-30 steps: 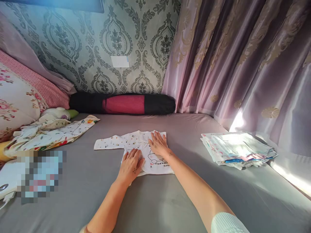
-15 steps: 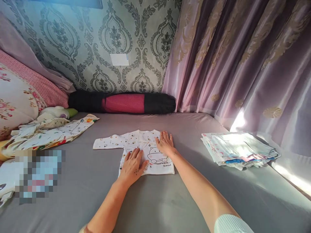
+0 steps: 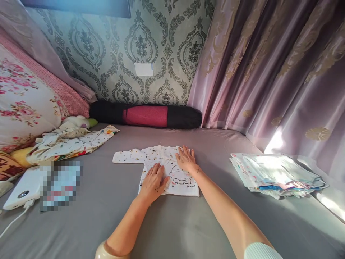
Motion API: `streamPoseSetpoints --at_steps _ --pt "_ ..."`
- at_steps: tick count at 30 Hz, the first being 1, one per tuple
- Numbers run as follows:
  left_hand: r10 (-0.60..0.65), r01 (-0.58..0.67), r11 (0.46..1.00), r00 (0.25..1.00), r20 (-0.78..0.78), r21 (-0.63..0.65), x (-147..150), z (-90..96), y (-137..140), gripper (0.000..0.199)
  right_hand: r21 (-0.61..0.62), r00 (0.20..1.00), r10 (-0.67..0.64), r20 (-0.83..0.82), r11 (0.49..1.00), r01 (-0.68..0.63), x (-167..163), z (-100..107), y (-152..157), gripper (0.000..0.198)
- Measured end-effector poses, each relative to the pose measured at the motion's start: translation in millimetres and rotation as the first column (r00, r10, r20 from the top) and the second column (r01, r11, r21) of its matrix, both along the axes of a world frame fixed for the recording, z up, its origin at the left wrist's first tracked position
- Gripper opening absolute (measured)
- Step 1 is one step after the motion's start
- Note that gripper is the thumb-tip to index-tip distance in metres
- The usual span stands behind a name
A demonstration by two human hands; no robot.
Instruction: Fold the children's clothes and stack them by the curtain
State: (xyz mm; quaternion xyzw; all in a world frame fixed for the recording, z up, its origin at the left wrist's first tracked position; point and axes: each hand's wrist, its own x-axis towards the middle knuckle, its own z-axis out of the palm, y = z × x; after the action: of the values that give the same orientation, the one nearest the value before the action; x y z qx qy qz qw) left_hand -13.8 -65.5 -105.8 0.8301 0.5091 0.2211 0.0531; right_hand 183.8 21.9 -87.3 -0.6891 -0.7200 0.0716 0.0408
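Note:
A small white baby shirt (image 3: 159, 157) with a cartoon animal and lettering on its front lies spread on the grey bedsheet. Its left-hand sleeve stretches out to the side; on the right no sleeve sticks out. My left hand (image 3: 154, 181) rests flat on the lower left of the shirt, palm down, fingers extended. At the upper right shoulder, my right hand (image 3: 186, 159) lies flat with its fingers a little spread, partly covering the print. Neither hand grips the fabric.
A stack of folded light clothes (image 3: 277, 174) sits to the right by the curtain (image 3: 229, 72). Patterned baby clothes (image 3: 72, 144), a floral pillow (image 3: 24, 100) and a white device with a cable (image 3: 25, 189) are at left. A black and red rolled bag (image 3: 145, 116) lies along the wall.
The view has turned slightly left, so everything appears further right and more of the white device shows. Both hands keep about the same places on the shirt.

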Motion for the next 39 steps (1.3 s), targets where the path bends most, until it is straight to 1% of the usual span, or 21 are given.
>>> streamPoseSetpoints --at_steps 4,7,14,20,24,26,29,32,35,39 --pt "0.078 -0.082 0.994 0.995 -0.061 -0.067 0 -1.2 1 0.057 0.002 0.999 0.029 -0.015 1.000 -0.029 -16 -3 3 0.063" --pt "0.109 -0.119 0.987 0.989 -0.095 -0.106 0 -3.9 1 0.060 -0.004 1.000 0.009 -0.021 1.000 -0.009 -21 -5 4 0.064" --pt "0.116 -0.128 0.985 0.988 -0.099 -0.117 2 -11.7 4 0.061 0.008 1.000 -0.005 -0.005 1.000 0.005 -24 -7 3 0.065" --pt "0.134 -0.144 0.985 0.986 -0.102 -0.095 1 -8.9 5 0.056 -0.025 1.000 -0.008 -0.010 1.000 0.008 -23 -4 4 0.064" --pt "0.143 -0.146 0.987 0.989 -0.043 -0.062 0 -6.5 7 0.050 -0.050 1.000 -0.012 -0.007 0.999 0.012 -25 -1 5 0.063" --pt "0.152 -0.153 0.987 0.988 -0.024 -0.048 0 -6.6 8 0.047 -0.023 1.000 0.005 -0.005 1.000 -0.005 -31 0 4 0.061" --pt "0.158 -0.158 0.987 0.987 -0.005 -0.030 -1 -8.2 10 0.042 0.040 0.997 0.076 -0.031 0.996 -0.075 -45 -1 3 0.059" --pt "0.153 -0.154 0.988 0.987 0.053 0.003 -2 -8.6 13 0.035 0.080 0.982 0.180 -0.062 0.981 -0.175 -62 -1 4 0.058" --pt "0.153 -0.156 0.988 0.978 0.140 0.008 -4 -4.1 16 0.032 0.086 0.965 0.251 -0.071 0.966 -0.245 -78 -2 9 0.057" --pt "0.201 -0.199 0.979 0.947 0.252 -0.031 -10 7.2 20 0.028 0.091 0.966 0.252 -0.051 0.965 -0.247 -94 -5 16 0.056"
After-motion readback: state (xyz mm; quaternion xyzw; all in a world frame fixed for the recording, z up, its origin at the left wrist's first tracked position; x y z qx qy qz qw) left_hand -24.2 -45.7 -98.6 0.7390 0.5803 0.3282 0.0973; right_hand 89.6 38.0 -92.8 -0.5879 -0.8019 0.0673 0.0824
